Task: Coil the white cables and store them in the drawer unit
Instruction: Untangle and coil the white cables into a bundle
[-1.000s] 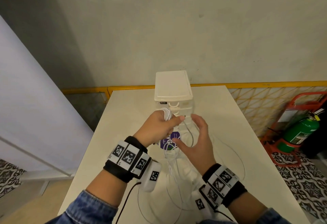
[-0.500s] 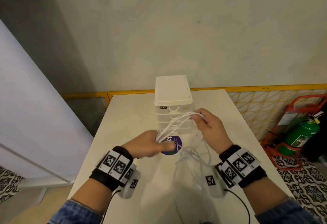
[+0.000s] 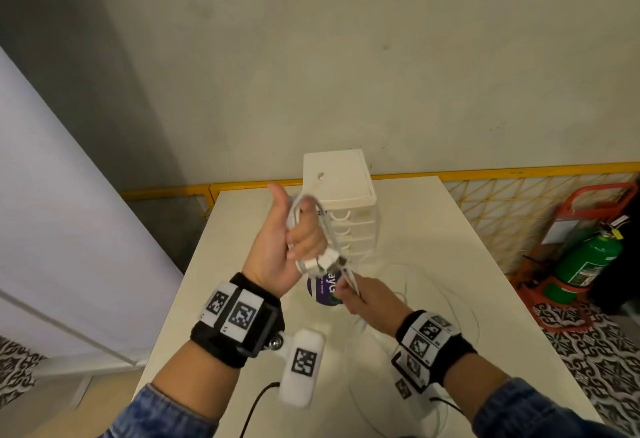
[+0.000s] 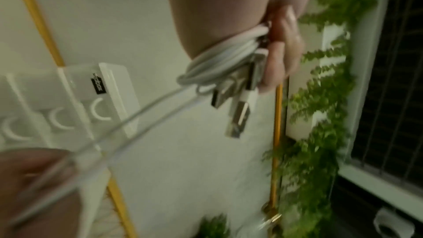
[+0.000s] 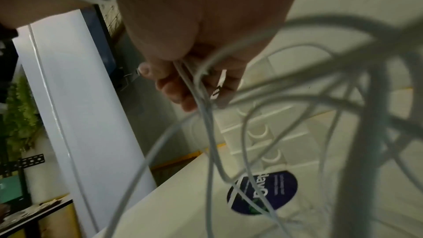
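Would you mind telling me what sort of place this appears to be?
Probably a workroom or utility space, not a home: a bare table against a plain wall, a green fire extinguisher in a red stand, and yellow mesh fencing.

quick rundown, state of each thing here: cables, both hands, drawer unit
white cables: partly coiled around the left hand, plugs dangling, loose lengths trailing onto the table
left hand: raised, gripping the coil
right hand: pinching the loose strands
drawer unit: upright, visible drawers closed
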### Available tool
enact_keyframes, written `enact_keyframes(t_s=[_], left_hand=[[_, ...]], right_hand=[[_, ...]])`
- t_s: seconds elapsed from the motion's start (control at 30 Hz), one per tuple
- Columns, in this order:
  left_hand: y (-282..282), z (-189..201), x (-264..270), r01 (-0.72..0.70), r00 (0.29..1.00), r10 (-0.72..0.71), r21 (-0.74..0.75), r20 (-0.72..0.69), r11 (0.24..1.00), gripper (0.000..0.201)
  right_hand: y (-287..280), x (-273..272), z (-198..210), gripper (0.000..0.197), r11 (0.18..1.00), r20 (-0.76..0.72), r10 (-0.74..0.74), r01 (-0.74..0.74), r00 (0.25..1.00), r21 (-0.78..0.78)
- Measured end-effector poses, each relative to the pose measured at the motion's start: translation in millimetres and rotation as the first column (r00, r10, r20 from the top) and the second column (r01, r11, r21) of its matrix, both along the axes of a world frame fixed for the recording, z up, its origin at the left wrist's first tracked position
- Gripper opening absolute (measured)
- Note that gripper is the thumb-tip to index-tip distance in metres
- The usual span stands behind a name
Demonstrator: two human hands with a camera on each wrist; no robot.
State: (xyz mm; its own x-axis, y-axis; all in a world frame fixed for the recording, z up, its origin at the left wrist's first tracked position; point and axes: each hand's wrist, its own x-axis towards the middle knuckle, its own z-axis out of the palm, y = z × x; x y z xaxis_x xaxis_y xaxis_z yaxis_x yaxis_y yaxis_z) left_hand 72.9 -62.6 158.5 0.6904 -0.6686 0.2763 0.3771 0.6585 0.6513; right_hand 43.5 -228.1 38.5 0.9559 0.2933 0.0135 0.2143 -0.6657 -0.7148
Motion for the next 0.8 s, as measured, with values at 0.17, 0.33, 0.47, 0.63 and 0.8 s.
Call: enact_keyframes(t_s=[0.17, 0.33, 0.47, 0.63, 0.8], left_hand=[[-4.5, 13.1, 14.0, -0.365, 0.928, 0.355, -0.087, -0.112, 0.927, 0.048], [-2.3, 6.8, 27.8, -0.667, 0.729, 0.671, 0.077, -0.135, 0.741, 0.042], [0.5, -14.3, 26.7, -0.822, 0.566, 0.726, 0.331, 0.391, 0.463, 0.041], [4.8, -37.4, 15.0, -0.774, 0.623, 0.107, 0.59, 0.775, 0.229, 0.05], [5.7, -46.8, 7.8, -0.599, 0.744, -0.233, 0.78, 0.626, 0.182, 0.053]], right_hand=[[11.1, -7.3, -1.9, 0.016, 0.995, -0.077, 0.103, -0.102, 0.992, 0.023], [20.8, -15.9, 12.9, 0.024, 0.976, -0.03, 0.212, -0.214, 0.977, -0.04], [23.7, -19.3, 15.8, 0.025, 0.97, 0.053, 0.241, -0.239, 0.969, -0.045], [9.2, -12.0, 43.4, 0.022, 0.988, 0.25, 0.155, -0.153, 0.956, -0.029], [-16.5, -3.5, 60.6, 0.01, 0.999, 0.342, 0.051, -0.054, 0.938, 0.0]])
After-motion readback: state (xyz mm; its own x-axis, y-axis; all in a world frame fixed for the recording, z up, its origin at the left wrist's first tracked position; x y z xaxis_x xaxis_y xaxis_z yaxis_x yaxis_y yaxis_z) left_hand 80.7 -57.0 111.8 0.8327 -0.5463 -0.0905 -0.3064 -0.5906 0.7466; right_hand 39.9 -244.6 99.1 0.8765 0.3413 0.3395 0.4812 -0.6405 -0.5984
